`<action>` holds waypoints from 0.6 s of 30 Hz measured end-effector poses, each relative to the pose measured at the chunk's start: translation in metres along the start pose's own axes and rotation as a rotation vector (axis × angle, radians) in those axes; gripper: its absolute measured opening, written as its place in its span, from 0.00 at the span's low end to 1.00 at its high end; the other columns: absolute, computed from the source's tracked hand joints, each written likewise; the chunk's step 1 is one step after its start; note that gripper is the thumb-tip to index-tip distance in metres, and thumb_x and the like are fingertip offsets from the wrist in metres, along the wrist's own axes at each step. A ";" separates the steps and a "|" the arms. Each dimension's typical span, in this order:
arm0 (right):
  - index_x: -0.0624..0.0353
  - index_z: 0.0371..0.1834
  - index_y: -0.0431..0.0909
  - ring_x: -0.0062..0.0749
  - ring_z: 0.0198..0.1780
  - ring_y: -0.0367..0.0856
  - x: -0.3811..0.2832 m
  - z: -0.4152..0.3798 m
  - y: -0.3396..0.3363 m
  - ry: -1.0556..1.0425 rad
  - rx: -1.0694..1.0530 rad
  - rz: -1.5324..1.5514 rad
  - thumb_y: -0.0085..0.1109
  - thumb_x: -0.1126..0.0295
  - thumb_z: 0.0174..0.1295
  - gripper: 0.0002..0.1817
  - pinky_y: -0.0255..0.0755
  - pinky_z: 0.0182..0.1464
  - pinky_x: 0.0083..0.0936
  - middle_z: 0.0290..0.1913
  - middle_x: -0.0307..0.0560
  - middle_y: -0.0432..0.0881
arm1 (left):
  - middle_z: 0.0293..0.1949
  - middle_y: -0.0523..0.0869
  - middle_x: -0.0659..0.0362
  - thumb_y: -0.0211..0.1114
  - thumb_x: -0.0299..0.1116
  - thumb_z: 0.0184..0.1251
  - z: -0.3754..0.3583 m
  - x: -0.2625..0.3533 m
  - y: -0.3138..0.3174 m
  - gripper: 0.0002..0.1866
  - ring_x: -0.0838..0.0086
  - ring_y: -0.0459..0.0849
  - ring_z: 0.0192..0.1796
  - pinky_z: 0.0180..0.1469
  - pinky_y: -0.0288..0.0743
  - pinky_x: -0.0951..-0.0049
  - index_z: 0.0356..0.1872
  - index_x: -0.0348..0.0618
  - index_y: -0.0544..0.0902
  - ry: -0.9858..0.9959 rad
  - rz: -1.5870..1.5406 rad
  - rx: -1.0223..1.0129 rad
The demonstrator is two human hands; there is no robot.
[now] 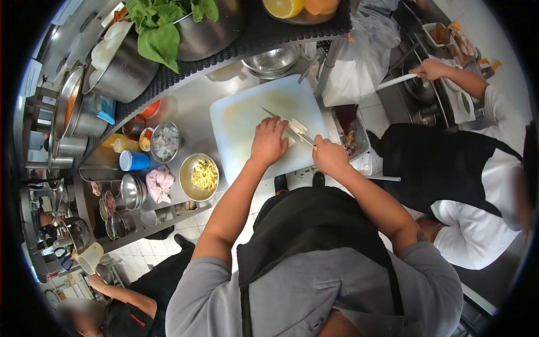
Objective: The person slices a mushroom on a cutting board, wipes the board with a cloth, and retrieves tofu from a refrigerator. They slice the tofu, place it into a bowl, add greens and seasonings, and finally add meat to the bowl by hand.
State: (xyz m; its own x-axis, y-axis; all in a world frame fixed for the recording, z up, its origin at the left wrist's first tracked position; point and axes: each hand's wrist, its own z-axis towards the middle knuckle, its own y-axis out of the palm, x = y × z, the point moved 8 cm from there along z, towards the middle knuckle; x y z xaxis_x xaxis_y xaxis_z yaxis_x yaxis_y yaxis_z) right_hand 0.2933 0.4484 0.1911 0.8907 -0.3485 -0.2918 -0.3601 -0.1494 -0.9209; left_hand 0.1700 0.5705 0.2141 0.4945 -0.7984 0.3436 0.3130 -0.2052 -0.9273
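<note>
Right hand point(330, 155): closed around the handle of a knife point(305, 137). Blade runs slantwise across the cutting board point(236, 143), tip toward the far edge. The grip, close to the blade, probably serves for control.

Left hand point(268, 142): fingers bent and drawn together over the blade and the pieces beside it, perhaps to steady them. Cannot tell whether the fingertips pinch anything; blade and knuckles overlap there.

White strips point(298, 125): on the board, right of its middle, lying along both sides of the blade, well inside the edges. This presumably leaves room for the knife.

Board: reaches the near edge of the counter point(191, 104), likely to keep the work close to the body. A bowl point(188, 191) of yellow strips point(204, 175) stands just left of the board, by the counter's near edge, seemingly for easy reach. A pan of scraps point(350, 141) sits just past the board's right edge, probably handy for waste.

Appearance: strips pale, slim, straight-sided, in a loose bundle; they look firm. Lengths appear similar. Surface texture too small to judge.
</note>
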 end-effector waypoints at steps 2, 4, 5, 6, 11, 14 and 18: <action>0.63 0.49 0.69 0.55 0.36 0.87 -0.001 -0.002 -0.002 0.004 0.015 -0.006 0.54 0.65 0.67 0.14 0.80 0.38 0.48 0.37 0.61 0.83 | 0.64 0.75 0.51 0.70 0.35 0.57 0.002 0.007 0.002 0.26 0.54 0.70 0.68 0.70 0.65 0.54 0.59 0.45 0.78 0.085 0.030 -0.062; 0.64 0.49 0.69 0.55 0.36 0.87 -0.001 -0.003 -0.003 0.009 0.011 0.002 0.54 0.65 0.67 0.14 0.80 0.38 0.48 0.38 0.61 0.83 | 0.63 0.75 0.51 0.70 0.35 0.56 0.004 0.013 0.009 0.26 0.55 0.71 0.68 0.70 0.64 0.54 0.59 0.45 0.78 0.170 0.069 -0.139; 0.64 0.49 0.69 0.55 0.36 0.87 0.000 -0.003 -0.002 0.013 0.011 0.002 0.54 0.65 0.67 0.14 0.80 0.38 0.48 0.38 0.61 0.83 | 0.63 0.76 0.51 0.70 0.35 0.56 0.006 0.013 0.011 0.26 0.55 0.71 0.68 0.71 0.64 0.54 0.58 0.45 0.78 0.181 0.073 -0.154; 0.64 0.49 0.69 0.56 0.36 0.87 0.001 -0.003 -0.001 0.017 0.011 0.003 0.54 0.66 0.67 0.14 0.80 0.38 0.48 0.38 0.61 0.83 | 0.62 0.76 0.51 0.70 0.35 0.57 0.007 0.014 0.013 0.26 0.55 0.71 0.68 0.71 0.63 0.54 0.58 0.45 0.78 0.191 0.078 -0.168; 0.64 0.49 0.69 0.57 0.36 0.87 0.005 -0.005 0.005 0.027 0.018 0.007 0.54 0.66 0.67 0.14 0.80 0.39 0.48 0.38 0.61 0.83 | 0.62 0.78 0.51 0.69 0.34 0.56 0.019 0.015 0.024 0.26 0.56 0.73 0.67 0.72 0.63 0.55 0.59 0.45 0.78 0.251 0.097 -0.258; 0.64 0.49 0.69 0.57 0.36 0.87 0.009 -0.004 0.007 0.037 0.011 0.009 0.53 0.66 0.67 0.14 0.80 0.39 0.49 0.38 0.62 0.84 | 0.62 0.77 0.50 0.69 0.34 0.56 0.027 0.015 0.029 0.27 0.56 0.74 0.67 0.72 0.63 0.55 0.60 0.45 0.78 0.256 0.087 -0.338; 0.64 0.49 0.69 0.58 0.36 0.87 0.008 -0.005 0.005 0.041 0.004 0.037 0.53 0.67 0.66 0.14 0.80 0.40 0.50 0.38 0.62 0.84 | 0.64 0.77 0.50 0.69 0.34 0.55 0.034 0.014 0.027 0.29 0.55 0.74 0.67 0.71 0.64 0.54 0.61 0.44 0.77 0.240 0.069 -0.329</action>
State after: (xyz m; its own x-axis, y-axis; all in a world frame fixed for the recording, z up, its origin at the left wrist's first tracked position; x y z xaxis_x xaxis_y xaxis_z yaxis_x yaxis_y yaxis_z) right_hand 0.2978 0.4402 0.1855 0.8645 -0.3913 -0.3153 -0.3919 -0.1321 -0.9105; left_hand 0.2131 0.5730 0.1994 0.2901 -0.9179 0.2707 -0.0090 -0.2855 -0.9583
